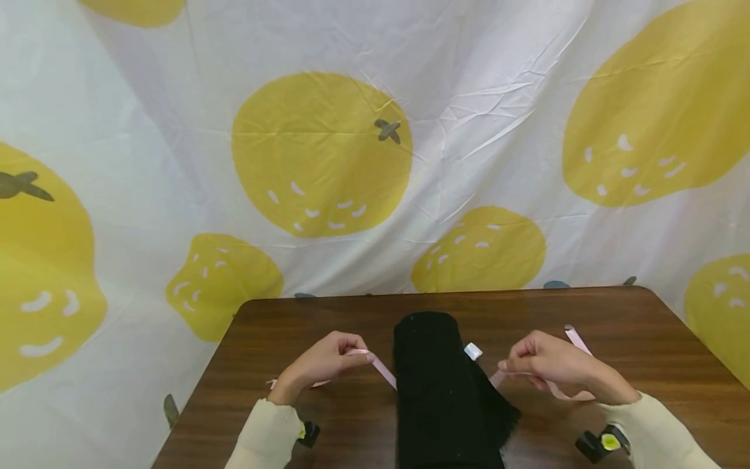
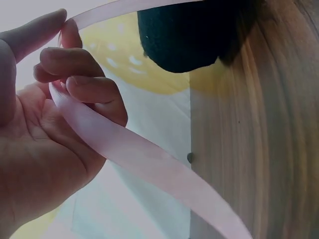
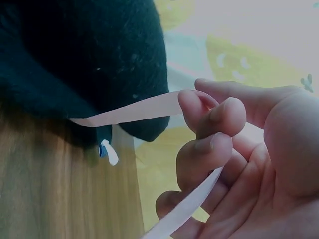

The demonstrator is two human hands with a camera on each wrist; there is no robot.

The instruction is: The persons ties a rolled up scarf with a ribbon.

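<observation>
The left hand (image 1: 328, 361) and right hand (image 1: 547, 358), both curled closed, pinch pink ribbon (image 1: 385, 373) on opposite sides of the black cloth roll (image 1: 436, 397) lying on the counter (image 1: 328, 316), apparently to keep it raised.

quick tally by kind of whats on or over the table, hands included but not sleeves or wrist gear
Hands: 2 (left hand, right hand)
Rolled black cloth: 1
Pink ribbon lengths: 2, one per hand; whether they join is hidden
White tag: 1
Total: 6
</observation>
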